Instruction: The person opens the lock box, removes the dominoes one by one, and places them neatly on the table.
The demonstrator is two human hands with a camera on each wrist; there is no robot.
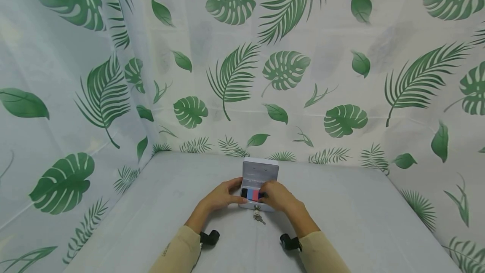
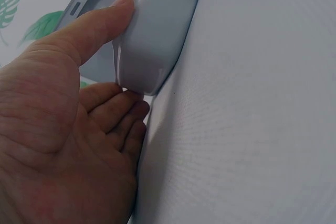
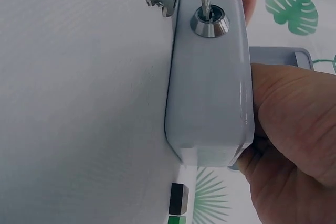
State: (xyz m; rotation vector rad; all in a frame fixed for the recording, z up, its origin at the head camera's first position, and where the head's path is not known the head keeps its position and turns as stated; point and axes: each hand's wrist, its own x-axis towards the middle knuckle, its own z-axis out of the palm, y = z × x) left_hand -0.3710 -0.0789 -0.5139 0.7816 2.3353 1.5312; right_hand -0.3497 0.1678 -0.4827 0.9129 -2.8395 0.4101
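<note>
A small grey metal cash box (image 1: 270,208) stands with its lid (image 1: 259,171) raised and keys (image 1: 259,218) hanging at its front lock. Inside lie coloured blocks: a black block (image 1: 244,193), a blue block (image 1: 249,194) and a pink block (image 1: 255,195), with something dark beside them. My left hand (image 1: 222,195) grips the box's left side; in the left wrist view the thumb (image 2: 107,22) presses the front rim and the fingers touch the side wall. My right hand (image 1: 279,195) reaches into the box's right part, its fingertips hidden behind the wall in the right wrist view.
A black block (image 3: 178,199) and a green piece (image 3: 177,220) show past the box's right end in the right wrist view. A white cloth (image 1: 341,214) covers the table. Leaf-printed curtains (image 1: 288,129) rise behind and at both sides.
</note>
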